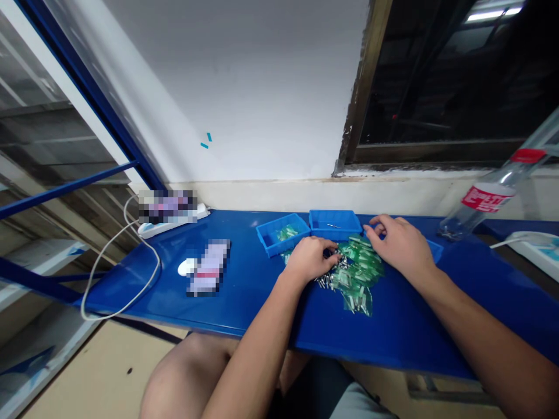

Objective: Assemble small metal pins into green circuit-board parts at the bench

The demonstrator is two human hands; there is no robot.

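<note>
My left hand [309, 257] rests at the left side of a heap, its fingers curled and thumb close to the loose small metal pins [324, 281]. Whatever sits between those fingertips is too small to make out. Small green-tinted clear plastic bags [361, 265], several with metal pieces inside, lie piled between my hands. At the pile's right edge is my right hand [399, 245], fingers bent in toward the thumb; what they hold, if anything, is hidden. Behind the left hand stands a blue tray [266, 237] with some bags in it. Beside it, another blue tray [335, 234] contains a thin metal piece.
Part of a further blue tray [435, 250] shows behind my right hand. A clear bottle [476, 203] with a red cap leans at right. On the left lie a blurred-out flat object [212, 267], a white round item [187, 267], a power strip [174, 223] and a looping white cable [91, 291].
</note>
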